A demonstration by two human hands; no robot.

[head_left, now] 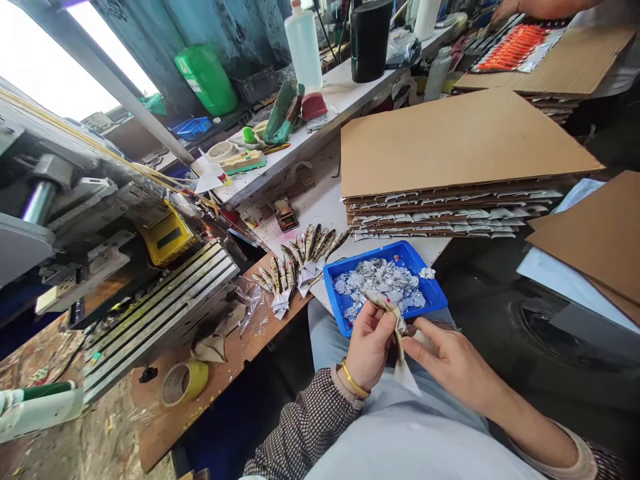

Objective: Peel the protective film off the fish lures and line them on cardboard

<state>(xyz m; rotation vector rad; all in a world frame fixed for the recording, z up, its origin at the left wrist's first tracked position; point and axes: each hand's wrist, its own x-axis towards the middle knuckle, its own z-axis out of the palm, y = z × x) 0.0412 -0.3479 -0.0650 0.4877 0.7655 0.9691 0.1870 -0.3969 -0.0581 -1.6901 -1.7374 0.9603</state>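
My left hand [371, 343] is closed, pinching a slim fish-shaped fishing lure [400, 363] with a mottled back, a pink spot and a white paper-like tail end. Close beside it, my right hand [450, 360] has its thumb and fingertips bent together at the lure's middle, where a bit of silver foil shows. What exactly lies between those fingertips is partly hidden. Just beyond both hands, a blue tray [337, 300] holds many crumpled silver and whitish foil scraps [383, 280]. Similar fish-shaped lures [313, 247] with white tails lie bunched left of the tray.
Stacked cardboard sheets [460, 147] with white layers stand behind the tray. At left is a machine with a slotted metal bed [165, 313]; a tape roll [185, 383] lies below. Bottles line the shelf [320, 127]. Another person's hand [505, 10] is near orange pieces [517, 48].
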